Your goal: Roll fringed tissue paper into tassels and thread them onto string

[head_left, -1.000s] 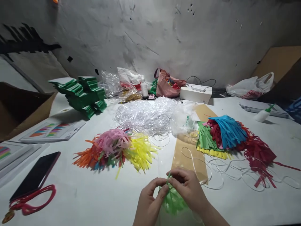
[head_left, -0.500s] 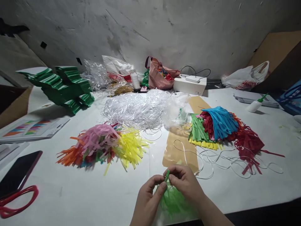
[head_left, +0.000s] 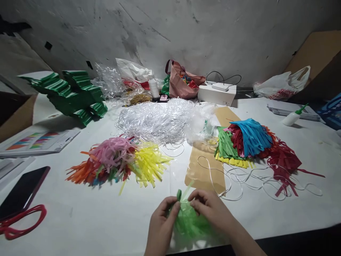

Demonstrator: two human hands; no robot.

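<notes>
The left hand (head_left: pixel 163 217) pinches a green fringed tassel (head_left: pixel 189 223) by its loop (head_left: pixel 179 194); the right hand (head_left: pixel 211 209) curls nearby (grip unclear to me). Tugging hard could tear it.

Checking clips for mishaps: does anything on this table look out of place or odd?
Mildly: the white cord sprawls in loose loops, partly over the brown sheet, rather than bundled; and one dark red strip juts rightward from the dark red fringe, beyond its other strips. Nothing looks spilled.
</notes>
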